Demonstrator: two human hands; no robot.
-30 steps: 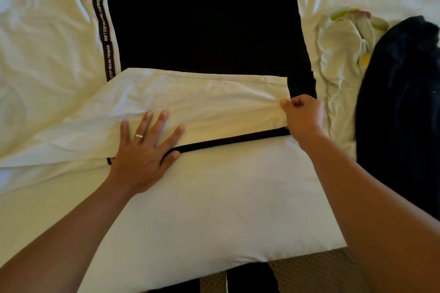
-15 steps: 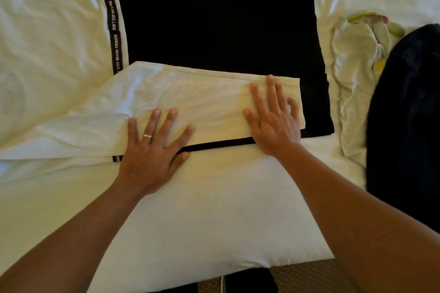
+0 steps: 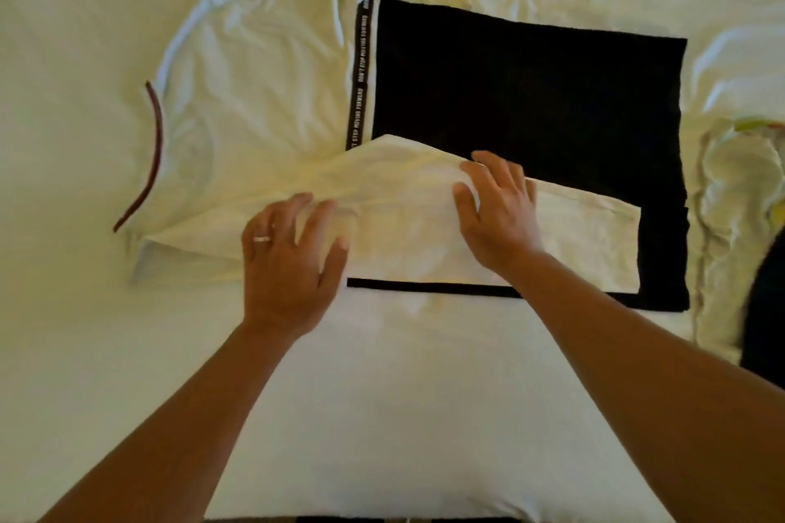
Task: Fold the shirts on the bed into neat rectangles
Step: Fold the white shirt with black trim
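While spread on a bed [image 3: 85, 352], shirt [image 3: 531, 98] lies half folded, white flap over black panel. Left hand [image 3: 291, 263] pressing flap flat, fingers relaxed; right hand [image 3: 499, 210] flat beside it, fingers wide. Pale garment [image 3: 730, 200] rumpled far right.

A shirt [image 3: 531, 98] is spread on the bed [image 3: 63, 310], right of centre. A folded-over flap [image 3: 586, 242] is laid across its near part. The left hand [image 3: 289, 263] is placed on the flap's left part, the right hand [image 3: 497, 212] on its middle. A lettered strip [image 3: 361, 76] is set along the shirt's left edge. A sleeve [image 3: 238, 98] is extended to the left. A crumpled garment [image 3: 735, 204] is found right of the shirt. A pillow [image 3: 424, 416] lies nearest, under both forearms
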